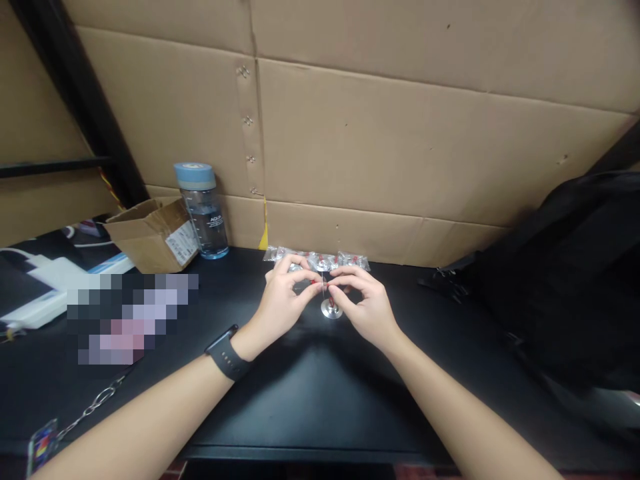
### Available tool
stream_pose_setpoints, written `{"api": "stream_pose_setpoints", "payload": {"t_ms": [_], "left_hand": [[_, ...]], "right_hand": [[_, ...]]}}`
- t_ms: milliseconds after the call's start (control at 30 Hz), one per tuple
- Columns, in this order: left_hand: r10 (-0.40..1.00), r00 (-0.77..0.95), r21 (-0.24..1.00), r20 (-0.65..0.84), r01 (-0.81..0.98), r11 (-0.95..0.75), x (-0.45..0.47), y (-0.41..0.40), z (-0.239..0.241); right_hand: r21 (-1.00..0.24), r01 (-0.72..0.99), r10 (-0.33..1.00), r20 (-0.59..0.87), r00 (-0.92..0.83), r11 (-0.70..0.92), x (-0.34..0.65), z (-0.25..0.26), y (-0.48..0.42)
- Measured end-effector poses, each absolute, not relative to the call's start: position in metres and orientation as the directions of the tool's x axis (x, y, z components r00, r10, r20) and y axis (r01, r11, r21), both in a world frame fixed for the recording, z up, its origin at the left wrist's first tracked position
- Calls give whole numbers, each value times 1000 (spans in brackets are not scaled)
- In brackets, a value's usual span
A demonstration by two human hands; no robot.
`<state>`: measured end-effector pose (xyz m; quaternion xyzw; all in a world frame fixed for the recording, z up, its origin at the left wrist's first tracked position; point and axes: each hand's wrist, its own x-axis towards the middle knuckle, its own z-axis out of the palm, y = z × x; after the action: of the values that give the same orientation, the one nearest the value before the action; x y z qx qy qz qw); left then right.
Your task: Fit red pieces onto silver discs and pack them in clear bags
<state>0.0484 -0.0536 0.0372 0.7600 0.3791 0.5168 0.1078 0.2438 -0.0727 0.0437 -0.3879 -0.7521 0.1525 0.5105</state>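
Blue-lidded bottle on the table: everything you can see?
The bottle looks like clear plastic or glass, with a blue lid on, white AQUA lettering and a blue-tinted base. It stands upright on the black table, right of the cardboard box, near the cardboard wall. Nobody is holding it; contact with the box is unclear.

A cardboard panel (400, 153) stands behind the black surface (300, 427), with staples (248, 121) in a column along its seam and a yellow strip (265, 230) near its foot. A bottle (207, 220) with a blue lid stands upright just beside an open box (143, 240) bearing a white label (183, 241). Left of the box lies a white power strip (37, 312); nearer the front edge, a chain (95, 405) meets a clear tag (44, 445). A black bag (575, 287) fills the right side. At upper left, a dark post (80, 93) leans across the view.
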Motion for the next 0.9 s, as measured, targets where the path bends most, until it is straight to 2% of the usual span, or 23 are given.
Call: {"api": "stream_pose_setpoints", "payload": {"t_ms": [167, 333, 467, 600, 667, 733, 800, 900], "left_hand": [[642, 232, 414, 731, 597, -687, 48, -59, 41], [587, 269, 300, 764, 657, -692, 44, -59, 40], [563, 270, 284, 781, 649, -705, 43, -57, 39], [591, 301, 322, 748, 614, -721, 41, -56, 44], [628, 298, 387, 719, 579, -718, 38, -55, 48], [667, 327, 446, 669, 542, -713, 35, -54, 52], [676, 427, 442, 601, 527, -726, 33, -54, 52], [665, 578, 396, 474, 534, -747, 32, -54, 47]], "right_hand": [[-576, 462, 712, 673, -200, 674, 243, 43, -72], [-624, 466, 762, 615, -203, 627, 244, 41, -70], [-680, 410, 792, 560, -244, 607, 245, 40, -68], [-704, 382, 801, 521, -293, 598, 246, 42, -67], [-649, 435, 781, 533, -326, 625, 248, 44, -67], [-541, 499, 733, 556, -391, 677, 251, 44, -66], [-442, 526, 682, 555, -475, 726, 254, 44, -65], [-395, 517, 649, 518, -557, 760, 258, 43, -64]]}}
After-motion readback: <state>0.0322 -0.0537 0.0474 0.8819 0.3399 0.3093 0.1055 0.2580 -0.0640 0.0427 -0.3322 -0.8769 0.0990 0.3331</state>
